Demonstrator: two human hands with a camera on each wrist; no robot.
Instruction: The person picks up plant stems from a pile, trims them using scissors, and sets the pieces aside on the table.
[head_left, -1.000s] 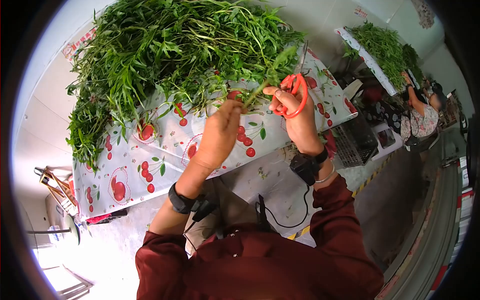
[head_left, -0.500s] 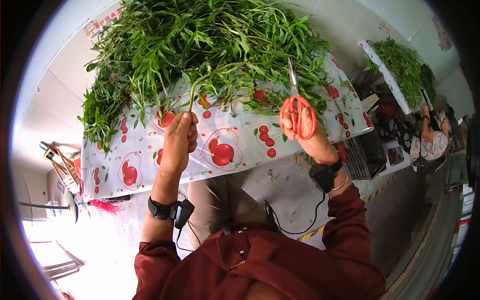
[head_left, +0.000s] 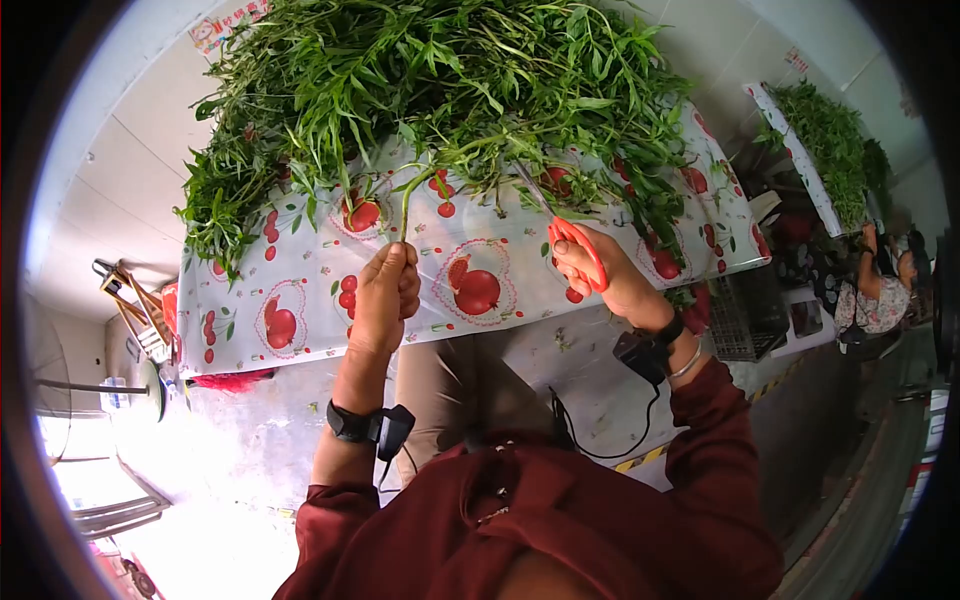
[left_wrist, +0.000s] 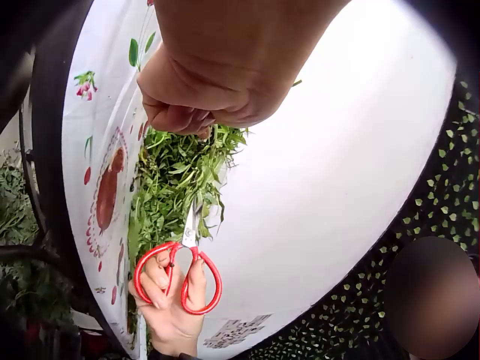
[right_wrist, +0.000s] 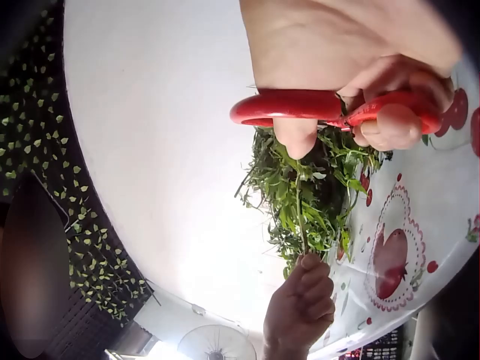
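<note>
In the head view my left hand (head_left: 385, 295) pinches the lower end of a green leafy stem (head_left: 408, 205) between thumb and curled fingers. The stem rises and bends right into a big heap of leafy greens (head_left: 400, 80) on the table. My right hand (head_left: 612, 268) holds red-handled scissors (head_left: 596, 262), their metal blades slanting up and left over the front of the heap. In the left wrist view, thumb and fingers pass through the scissors' red loops (left_wrist: 214, 289). The right wrist view shows the stem (right_wrist: 301, 214) standing up from the left fist.
A patterned tablecloth (head_left: 330, 265) with cherries and pomegranates covers the table. Beyond its right end are a black crate (head_left: 748, 315) and a second table piled with greens (head_left: 825, 150). A seated person (head_left: 875, 290) is beside it. A folded wooden frame (head_left: 135, 305) stands at left.
My left hand has drawn apart from the right, moving left, and now holds the stem at its lower end. In the last half second the scissors have turned from upright to lean left.
</note>
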